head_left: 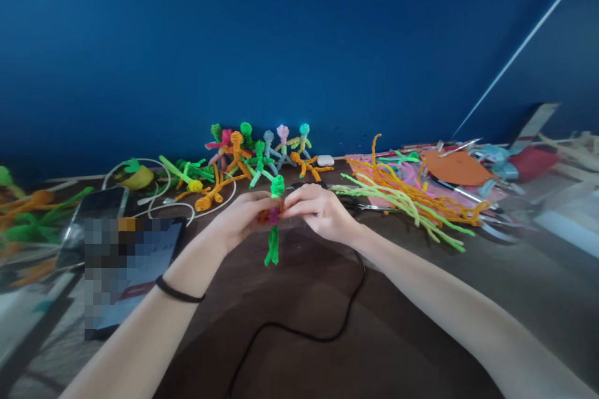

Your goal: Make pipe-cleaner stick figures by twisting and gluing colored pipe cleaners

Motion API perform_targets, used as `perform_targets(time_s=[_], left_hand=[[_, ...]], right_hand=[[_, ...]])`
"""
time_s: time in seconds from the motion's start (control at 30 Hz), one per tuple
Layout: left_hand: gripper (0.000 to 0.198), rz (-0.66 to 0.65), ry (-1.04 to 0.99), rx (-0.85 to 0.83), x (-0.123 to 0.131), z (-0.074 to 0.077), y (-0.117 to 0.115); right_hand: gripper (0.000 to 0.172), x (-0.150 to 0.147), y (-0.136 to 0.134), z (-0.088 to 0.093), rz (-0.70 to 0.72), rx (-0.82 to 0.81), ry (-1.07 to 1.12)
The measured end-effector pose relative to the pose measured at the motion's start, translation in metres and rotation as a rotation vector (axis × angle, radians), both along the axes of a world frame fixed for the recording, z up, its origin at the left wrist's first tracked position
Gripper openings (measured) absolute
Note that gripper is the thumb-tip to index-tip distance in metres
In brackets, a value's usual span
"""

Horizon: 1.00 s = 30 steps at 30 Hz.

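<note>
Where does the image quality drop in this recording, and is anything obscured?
Head view: the orange pieces at the left edge and pale strips at the right look smeared and stretched; head view, centre: the held green-headed figure is clearer; head view, left: a pixelated block hides part of the tablet; head view, below the hands: soft shadow on the dark table.

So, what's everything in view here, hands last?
Wall: 1, blue, back
Table: 1, dark, below
Held figure: 1, green and magenta, centre
Other figures: several, mixed, along wall
Case: 1, white, beside figures
Fuzzy stems: many, orange and yellow-green, right
Sheets: some, orange and pink, right
Metal tools: several, silver, right
Tablet: 1, dark, left
Phone: 1, dark, left
Looped cable: 1, white, left
Long cable: 1, black, front
Fruit-like piece: 1, yellow, left
Blurred items: uncounted, mixed, edges
Wristband: 1, black, left
Left hand: 1, bare, centre
Right hand: 1, bare, centre
</note>
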<state>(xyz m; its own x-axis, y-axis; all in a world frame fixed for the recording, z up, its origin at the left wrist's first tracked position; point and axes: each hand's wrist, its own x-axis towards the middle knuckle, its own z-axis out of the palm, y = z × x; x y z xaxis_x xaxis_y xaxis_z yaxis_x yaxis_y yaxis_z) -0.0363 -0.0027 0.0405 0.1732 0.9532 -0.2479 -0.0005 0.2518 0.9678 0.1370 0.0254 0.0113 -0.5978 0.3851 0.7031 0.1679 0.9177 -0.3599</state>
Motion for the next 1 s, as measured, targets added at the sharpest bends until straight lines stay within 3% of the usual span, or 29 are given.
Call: perform_targets(time_s=[0.13,0.37,0.6,0.8,1.0], left_hand=[[0.02,-0.005,0.035,-0.018,0.0011,-0.0006,-0.0002],[0.02,-0.03,0.033,-0.005,0.0003,-0.0023,0.0016],[0.022,0.042,0.059,0.034,0.0026,-0.0076,0.0008],[0.022,0.066,0.07,0.011,0.0038,-0.0045,0.0018],[0.02,0.048,0.152,0.133,0.0038,-0.0045,0.0027]], right_hand=[[0.033,0.0011,0.0008,-0.0026,-0.023,0.105,-0.053],[0.031,0.0004,-0.0002,-0.0051,-0.004,0.005,0.016],[0.026,-0.0026,-0.002,-0.0037,0.011,-0.04,0.021],[0.016,-0.0037,-0.0027,-0.001,-0.074,-0.196,0.107],[0.021,-0.0033,-0.0013,-0.0025,-0.084,-0.182,0.082]])
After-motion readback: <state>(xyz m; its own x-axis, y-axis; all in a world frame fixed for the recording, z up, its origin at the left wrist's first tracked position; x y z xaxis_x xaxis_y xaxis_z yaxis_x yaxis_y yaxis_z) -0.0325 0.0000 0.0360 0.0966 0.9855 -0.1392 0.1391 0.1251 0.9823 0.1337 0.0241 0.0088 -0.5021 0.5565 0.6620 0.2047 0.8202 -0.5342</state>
